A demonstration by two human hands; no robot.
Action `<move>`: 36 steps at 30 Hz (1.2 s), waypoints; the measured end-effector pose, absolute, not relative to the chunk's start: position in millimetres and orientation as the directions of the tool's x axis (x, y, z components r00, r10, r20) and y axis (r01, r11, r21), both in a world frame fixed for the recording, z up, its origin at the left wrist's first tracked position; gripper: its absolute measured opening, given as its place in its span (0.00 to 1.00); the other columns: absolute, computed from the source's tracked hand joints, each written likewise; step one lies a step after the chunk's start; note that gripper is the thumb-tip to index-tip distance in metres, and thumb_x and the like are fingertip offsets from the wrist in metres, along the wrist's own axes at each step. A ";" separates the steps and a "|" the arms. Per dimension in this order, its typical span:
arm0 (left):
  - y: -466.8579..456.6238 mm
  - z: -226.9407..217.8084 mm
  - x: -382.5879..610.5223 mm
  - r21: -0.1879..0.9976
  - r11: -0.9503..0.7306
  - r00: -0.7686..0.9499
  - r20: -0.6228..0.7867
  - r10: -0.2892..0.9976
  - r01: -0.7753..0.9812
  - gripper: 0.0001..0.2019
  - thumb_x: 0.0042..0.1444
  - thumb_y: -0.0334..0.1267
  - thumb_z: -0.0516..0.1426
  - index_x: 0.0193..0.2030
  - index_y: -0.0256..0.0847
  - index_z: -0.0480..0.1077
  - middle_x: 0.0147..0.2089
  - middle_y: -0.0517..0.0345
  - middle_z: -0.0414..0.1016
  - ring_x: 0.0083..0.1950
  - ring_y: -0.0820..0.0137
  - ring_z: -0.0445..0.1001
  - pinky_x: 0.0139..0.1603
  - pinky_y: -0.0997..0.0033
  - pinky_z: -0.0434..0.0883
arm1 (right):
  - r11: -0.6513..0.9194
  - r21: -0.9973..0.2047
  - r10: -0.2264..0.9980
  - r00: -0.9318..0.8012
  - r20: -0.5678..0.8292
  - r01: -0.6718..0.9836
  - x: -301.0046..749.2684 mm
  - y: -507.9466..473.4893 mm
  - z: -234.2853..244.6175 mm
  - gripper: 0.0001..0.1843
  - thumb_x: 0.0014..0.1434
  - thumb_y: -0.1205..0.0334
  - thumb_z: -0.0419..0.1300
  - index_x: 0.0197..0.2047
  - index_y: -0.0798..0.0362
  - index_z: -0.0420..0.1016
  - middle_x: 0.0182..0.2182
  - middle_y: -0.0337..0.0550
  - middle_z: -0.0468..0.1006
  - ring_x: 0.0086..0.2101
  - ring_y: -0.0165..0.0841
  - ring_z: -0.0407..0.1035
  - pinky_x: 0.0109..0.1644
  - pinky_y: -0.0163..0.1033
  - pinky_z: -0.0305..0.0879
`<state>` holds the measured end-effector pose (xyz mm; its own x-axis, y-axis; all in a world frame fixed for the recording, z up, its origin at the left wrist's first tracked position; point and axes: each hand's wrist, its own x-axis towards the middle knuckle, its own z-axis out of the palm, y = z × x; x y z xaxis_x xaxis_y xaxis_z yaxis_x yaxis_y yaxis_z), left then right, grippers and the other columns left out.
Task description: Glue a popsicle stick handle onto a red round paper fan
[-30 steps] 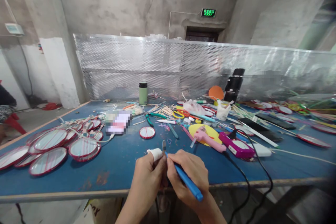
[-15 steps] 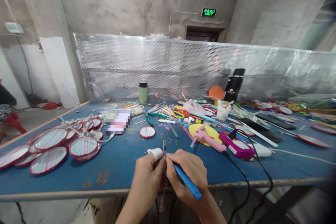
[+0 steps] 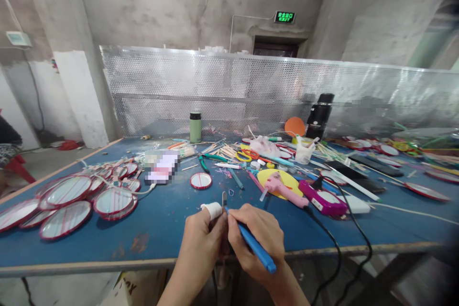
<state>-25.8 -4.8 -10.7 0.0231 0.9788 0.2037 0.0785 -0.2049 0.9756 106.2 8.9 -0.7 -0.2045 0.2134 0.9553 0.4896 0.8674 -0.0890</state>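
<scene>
Between the fingers of my left hand (image 3: 201, 239) stands a narrow flat stick (image 3: 224, 196) with a rounded tip; its lower part is hidden. White tape or bandage (image 3: 213, 210) wraps one finger of that hand. My right hand (image 3: 263, 232) grips a blue pen (image 3: 257, 250), its point end directed at the stick; whether it touches cannot be seen. Both hands are close together over the table's front edge. A small round red-rimmed disc (image 3: 201, 180) lies on the table just beyond them.
Red-rimmed round discs (image 3: 68, 190) pile up at left, beside a phone (image 3: 163, 167) on a white cable. A pink glue gun (image 3: 283, 189) rests on a yellow disc, near a purple device (image 3: 322, 199) with black cords. Wooden sticks, scissors (image 3: 244, 155), pliers (image 3: 205, 163) and bottles stand or lie farther back.
Almost nothing differs. The view has shifted very slightly, and both hands keep the same hold on the stick and the pen.
</scene>
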 end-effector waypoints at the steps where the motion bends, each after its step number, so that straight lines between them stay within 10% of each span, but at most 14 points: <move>1: -4.9 -10.8 -26.0 0.975 -0.209 0.022 0.208 0.978 0.077 0.18 0.61 0.50 0.54 0.25 0.41 0.62 0.18 0.66 0.62 0.19 0.75 0.63 0.19 0.79 0.60 | 0.867 -0.088 0.214 -0.206 0.955 0.490 106.0 9.0 -0.7 0.06 0.63 0.73 0.59 0.41 0.53 0.73 0.27 0.41 0.79 0.28 0.32 0.75 0.34 0.38 0.70; 36: -4.1 -8.6 -26.4 0.972 -0.215 0.035 0.213 0.976 0.092 0.19 0.61 0.52 0.53 0.25 0.41 0.63 0.18 0.65 0.62 0.19 0.74 0.63 0.19 0.78 0.61 | 0.864 -0.093 0.215 -0.195 0.957 0.495 105.7 9.6 -2.0 0.06 0.61 0.74 0.59 0.40 0.55 0.73 0.27 0.42 0.78 0.29 0.33 0.74 0.35 0.38 0.67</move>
<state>-26.4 -4.1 -8.6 0.0350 0.9764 0.2130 0.0923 -0.2153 0.9722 105.7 9.6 -2.0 -0.1950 0.2146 0.9570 0.4946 0.8641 -0.0930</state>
